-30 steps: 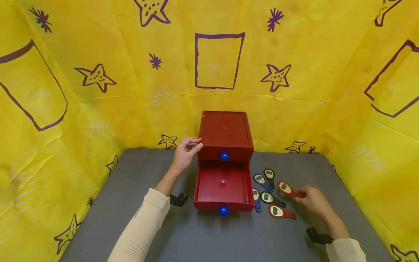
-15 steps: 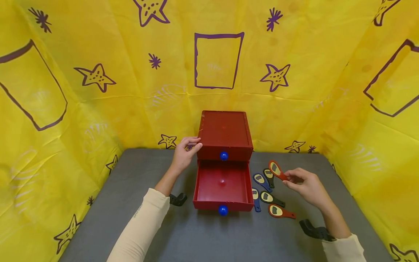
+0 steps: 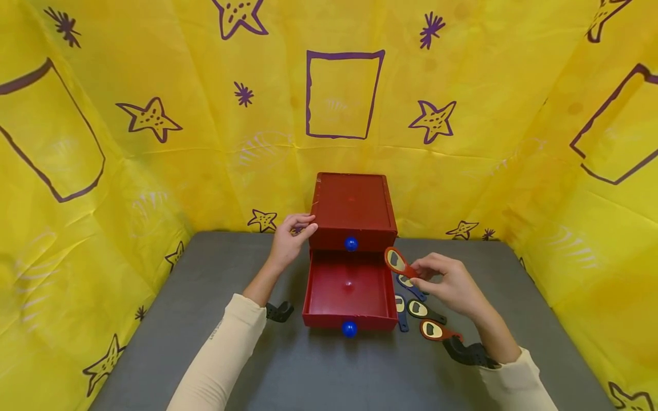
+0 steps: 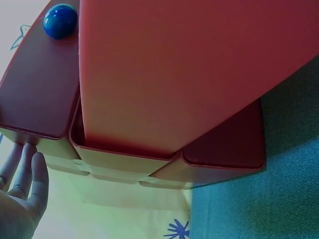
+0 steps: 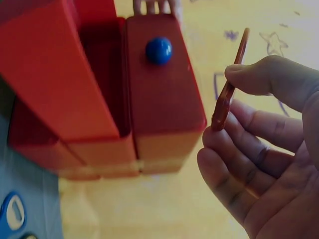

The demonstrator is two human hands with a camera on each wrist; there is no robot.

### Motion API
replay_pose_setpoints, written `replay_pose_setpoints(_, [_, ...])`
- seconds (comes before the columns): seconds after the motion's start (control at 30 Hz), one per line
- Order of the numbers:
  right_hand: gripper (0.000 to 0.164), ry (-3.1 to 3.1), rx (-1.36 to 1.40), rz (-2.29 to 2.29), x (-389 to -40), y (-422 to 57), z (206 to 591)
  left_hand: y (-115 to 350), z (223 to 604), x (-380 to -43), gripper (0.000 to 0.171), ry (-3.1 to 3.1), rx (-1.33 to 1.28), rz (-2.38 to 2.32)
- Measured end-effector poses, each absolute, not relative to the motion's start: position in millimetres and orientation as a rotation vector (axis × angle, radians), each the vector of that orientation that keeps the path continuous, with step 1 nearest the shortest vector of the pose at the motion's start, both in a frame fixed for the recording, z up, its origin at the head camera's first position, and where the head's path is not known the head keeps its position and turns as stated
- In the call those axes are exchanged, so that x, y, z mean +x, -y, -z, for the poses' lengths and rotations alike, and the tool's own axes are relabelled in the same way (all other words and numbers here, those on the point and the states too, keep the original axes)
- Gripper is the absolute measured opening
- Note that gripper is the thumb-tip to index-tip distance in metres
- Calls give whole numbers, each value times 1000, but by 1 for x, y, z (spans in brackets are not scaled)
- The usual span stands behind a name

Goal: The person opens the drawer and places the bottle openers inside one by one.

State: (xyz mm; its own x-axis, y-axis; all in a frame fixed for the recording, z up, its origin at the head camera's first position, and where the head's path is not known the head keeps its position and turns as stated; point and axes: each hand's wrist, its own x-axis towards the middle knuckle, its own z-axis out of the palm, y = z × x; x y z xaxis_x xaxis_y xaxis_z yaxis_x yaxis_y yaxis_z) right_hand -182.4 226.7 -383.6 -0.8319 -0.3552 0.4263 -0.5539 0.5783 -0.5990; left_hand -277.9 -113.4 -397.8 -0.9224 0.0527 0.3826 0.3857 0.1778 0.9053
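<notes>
I can see the red opener (image 3: 397, 261) up in the air, pinched near its handle end between the thumb and fingers of the right hand (image 3: 452, 285). Its long axis runs slantwise in my head view: the broad, pale-centred head points left and toward the back wall (image 3: 336, 157), the handle back to the right and nearer the person. The head overlaps the right rim of the lower drawer (image 3: 329, 321), which stands open; from here I cannot judge the height between them. My right wrist view gives me the opener edge-on, a thin sloping strip, well clear of the drawer unit (image 3: 354, 202).

The left hand (image 3: 287, 242) has its fingers extended, the tips touching the left side of that unit by the closed upper drawer (image 3: 331, 238).

On the grey table (image 3: 247, 365) to the drawer's right I count more openers. A blue opener (image 3: 415, 292), partly behind the held one, aims its head left and back. Another blue opener (image 3: 402, 322) points almost straight back. A dark opener (image 3: 429, 313) and a second red opener (image 3: 430, 330) both aim their heads left, handles trailing right; the wrist mount (image 3: 465, 352) hides the latter's handle end.
</notes>
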Motion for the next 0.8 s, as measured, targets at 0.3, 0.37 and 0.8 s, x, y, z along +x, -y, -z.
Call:
replay_pose_setpoints(0.3, [15, 2676, 748, -1055, -192, -180, 387, 117, 418, -294, 31, 2175, -430, 1806])
replay_pose_setpoints(0.37, [15, 2701, 752, -1034, -195, -170, 387, 117, 417, -296, 30, 2171, -435, 1792])
replay_pose_setpoints(0.8, [15, 2829, 764, -878, -207, -128, 397, 117, 416, -297, 30, 2167, -421, 1787])
